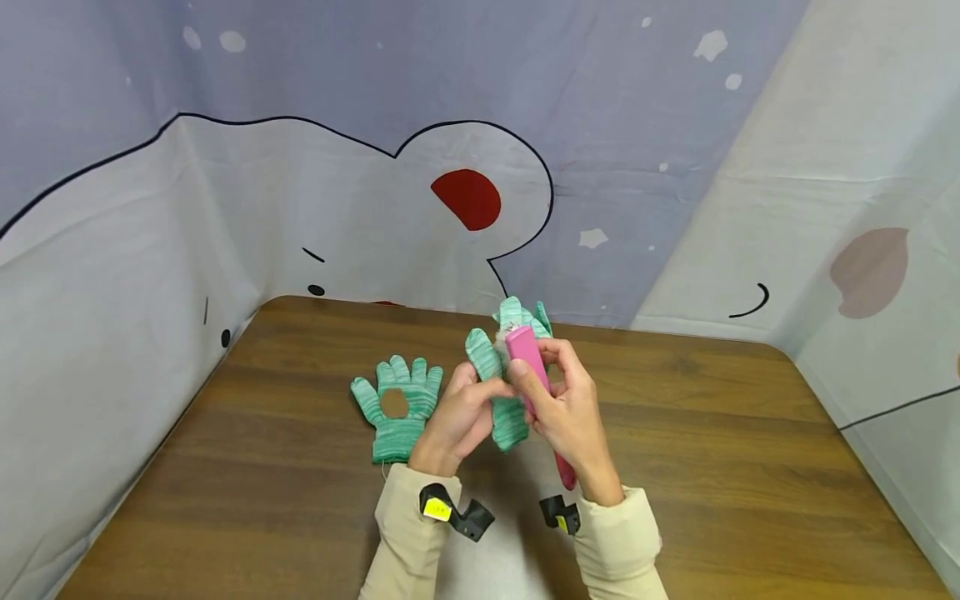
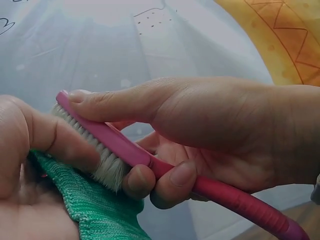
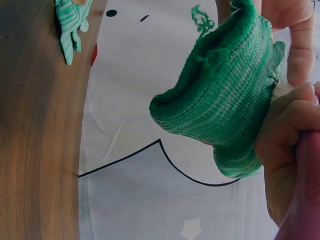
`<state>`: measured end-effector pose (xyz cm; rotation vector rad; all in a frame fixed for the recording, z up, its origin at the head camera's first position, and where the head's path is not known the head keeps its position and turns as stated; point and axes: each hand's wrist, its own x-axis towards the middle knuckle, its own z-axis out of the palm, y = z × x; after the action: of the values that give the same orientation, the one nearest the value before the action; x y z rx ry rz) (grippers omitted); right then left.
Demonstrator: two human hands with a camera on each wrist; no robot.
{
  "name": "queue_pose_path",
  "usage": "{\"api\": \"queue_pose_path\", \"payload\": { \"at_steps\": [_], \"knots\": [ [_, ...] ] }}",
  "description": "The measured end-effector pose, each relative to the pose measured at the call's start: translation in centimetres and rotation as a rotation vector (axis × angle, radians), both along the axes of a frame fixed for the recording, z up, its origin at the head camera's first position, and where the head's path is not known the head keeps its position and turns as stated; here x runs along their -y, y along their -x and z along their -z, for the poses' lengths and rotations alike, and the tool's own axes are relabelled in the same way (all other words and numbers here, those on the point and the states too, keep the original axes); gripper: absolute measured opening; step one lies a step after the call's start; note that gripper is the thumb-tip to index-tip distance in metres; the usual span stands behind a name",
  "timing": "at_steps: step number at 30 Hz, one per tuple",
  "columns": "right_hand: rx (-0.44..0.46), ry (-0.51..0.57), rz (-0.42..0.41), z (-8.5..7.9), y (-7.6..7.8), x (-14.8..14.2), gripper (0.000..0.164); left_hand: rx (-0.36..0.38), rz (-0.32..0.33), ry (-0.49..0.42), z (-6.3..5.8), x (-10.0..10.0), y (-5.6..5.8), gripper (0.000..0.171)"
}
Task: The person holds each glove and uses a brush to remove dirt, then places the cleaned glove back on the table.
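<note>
In the head view my left hand holds a green-and-white knitted glove up over the table. My right hand grips a pink brush, thumb along the back of its head. The left wrist view shows pale bristles against the green knit and by the left hand's fingers, with the reddish handle slanting down to the right. Seen from the right wrist, the glove's cuff gapes, and a loose green thread hangs off it.
A second green glove lies flat on the wooden table, left of my hands, with a round brown spot on its palm. A printed curtain stands behind the table and along both sides.
</note>
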<state>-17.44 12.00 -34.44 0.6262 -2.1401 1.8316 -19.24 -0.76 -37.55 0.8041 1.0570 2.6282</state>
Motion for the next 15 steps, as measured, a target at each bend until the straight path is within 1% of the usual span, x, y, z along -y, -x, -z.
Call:
{"api": "queue_pose_path", "payload": {
  "at_steps": [3, 5, 8, 11, 13, 15],
  "knots": [
    [-0.029, -0.015, 0.012, 0.61, 0.35, -0.07, 0.029, 0.005, -0.022, -0.001, 0.04, -0.07, 0.11, 0.026],
    [-0.055, -0.035, 0.028, 0.77, 0.40, -0.03, 0.030, 0.015, -0.052, 0.002, 0.03, -0.11, 0.07, 0.024],
    [-0.113, -0.093, 0.079, 0.88, 0.46, 0.11, 0.031, 0.022, -0.105, 0.018, -0.10, -0.15, -0.01, 0.022],
    [-0.156, -0.118, 0.137, 0.85, 0.45, 0.30, 0.032, 0.035, -0.149, 0.048, -0.16, -0.21, -0.10, 0.023],
    [-0.175, -0.115, 0.173, 0.79, 0.46, 0.41, 0.031, 0.052, -0.181, 0.074, -0.15, -0.27, -0.04, 0.021],
    [-0.200, -0.109, 0.212, 0.96, 0.53, 0.43, 0.031, 0.081, -0.200, 0.097, -0.06, -0.36, 0.05, 0.019]
  ]
}}
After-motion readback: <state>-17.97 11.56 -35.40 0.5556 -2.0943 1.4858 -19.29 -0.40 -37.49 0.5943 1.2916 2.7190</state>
